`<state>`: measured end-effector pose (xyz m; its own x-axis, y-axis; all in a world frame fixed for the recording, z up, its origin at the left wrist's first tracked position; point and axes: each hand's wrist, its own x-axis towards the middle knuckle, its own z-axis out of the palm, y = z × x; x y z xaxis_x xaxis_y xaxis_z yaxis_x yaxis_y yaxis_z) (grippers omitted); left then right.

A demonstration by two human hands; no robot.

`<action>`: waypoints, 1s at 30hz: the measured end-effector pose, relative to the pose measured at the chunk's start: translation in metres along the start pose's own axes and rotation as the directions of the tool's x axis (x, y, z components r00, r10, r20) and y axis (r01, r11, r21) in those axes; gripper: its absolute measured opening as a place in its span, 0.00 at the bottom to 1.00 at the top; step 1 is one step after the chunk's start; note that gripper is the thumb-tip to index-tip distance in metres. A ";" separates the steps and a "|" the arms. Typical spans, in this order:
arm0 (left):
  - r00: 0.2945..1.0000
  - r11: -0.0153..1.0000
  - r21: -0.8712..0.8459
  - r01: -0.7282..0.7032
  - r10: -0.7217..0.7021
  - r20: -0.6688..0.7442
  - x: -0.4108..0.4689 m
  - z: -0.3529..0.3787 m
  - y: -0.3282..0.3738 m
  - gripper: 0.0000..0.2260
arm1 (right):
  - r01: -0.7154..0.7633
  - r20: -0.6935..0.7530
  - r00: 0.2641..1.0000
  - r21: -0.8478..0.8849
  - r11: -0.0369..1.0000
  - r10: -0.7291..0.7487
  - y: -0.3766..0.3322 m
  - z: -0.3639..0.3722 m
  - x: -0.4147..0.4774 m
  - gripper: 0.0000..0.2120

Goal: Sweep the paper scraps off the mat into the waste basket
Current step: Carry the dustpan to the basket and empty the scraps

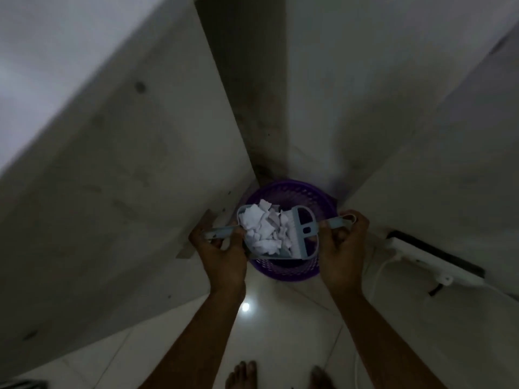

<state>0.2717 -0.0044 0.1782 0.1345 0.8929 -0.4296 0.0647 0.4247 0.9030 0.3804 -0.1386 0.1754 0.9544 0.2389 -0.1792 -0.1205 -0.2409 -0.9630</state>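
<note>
- The left hand [222, 248] fingers are closed around the dustpan [254, 248] handle.
- The right hand [341, 242] fingers grip the brush [304, 231] handle.
- The scraps [264, 228] lie in the dustpan, above the purple basket [283, 272] on the floor [280, 332].

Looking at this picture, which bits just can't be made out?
Only the head view:
- Inside of the purple waste basket: covered by the dustpan heaped with paper scraps and by the brush.
- The mat: not in the frame.
- Left hand and right hand palms: turned away, wrapped round the handles.
- Feet: cut off by the bottom edge.
- Room corner: dim and blurred.
</note>
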 end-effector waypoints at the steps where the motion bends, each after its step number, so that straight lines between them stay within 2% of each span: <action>1: 1.000 0.999 0.033 -0.017 0.017 -0.005 0.010 0.001 -0.011 0.31 | -0.015 -0.006 1.000 -0.012 1.000 0.015 0.014 0.003 0.008 0.11; 5: 0.992 0.974 0.189 -0.122 0.114 0.053 0.031 0.011 -0.036 0.28 | -0.071 -0.045 0.997 -0.046 0.996 0.069 0.049 0.006 0.034 0.11; 10: 0.974 0.922 0.315 -0.226 0.206 0.094 0.039 0.022 -0.038 0.22 | -0.045 -0.065 0.997 -0.052 0.998 0.041 0.046 0.006 0.046 0.13; 12: 0.973 0.928 0.298 -0.225 0.199 0.116 0.038 0.026 -0.036 0.22 | -0.040 -0.061 0.997 -0.029 0.999 0.038 0.041 0.008 0.042 0.13; 17: 0.969 0.946 0.231 -0.226 0.193 0.156 0.017 0.038 -0.018 0.22 | -0.014 0.018 1.000 -0.121 0.993 0.016 0.039 0.016 0.022 0.11; 20: 0.967 0.964 0.146 -0.222 0.199 0.156 -0.002 0.038 -0.008 0.22 | -0.113 -0.062 0.993 -0.145 0.983 0.105 0.047 0.016 0.023 0.14; 22: 0.958 0.957 0.164 -0.238 0.203 0.202 -0.013 0.033 -0.010 0.22 | -0.176 -0.115 0.980 -0.124 0.977 0.162 0.046 0.016 0.027 0.15; 24: 0.953 0.952 0.188 -0.240 0.194 0.232 -0.016 0.029 -0.016 0.22 | -0.166 -0.126 0.980 -0.098 0.981 0.153 0.038 0.017 0.027 0.15; 28: 0.973 0.957 0.204 -0.207 0.180 0.142 -0.004 0.025 -0.022 0.22 | -0.084 -0.166 0.983 -0.072 0.994 0.072 0.021 0.013 0.017 0.13; 30: 0.980 0.967 0.181 -0.178 0.158 0.120 0.003 0.024 -0.022 0.22 | -0.077 -0.137 0.988 -0.011 0.997 0.075 0.019 0.013 0.010 0.12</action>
<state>0.2946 -0.0150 0.1570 0.2603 0.9246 -0.2782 0.2172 0.2246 0.9499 0.3837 -0.1286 0.1525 0.9712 0.0888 -0.2212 -0.1905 -0.2688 -0.9442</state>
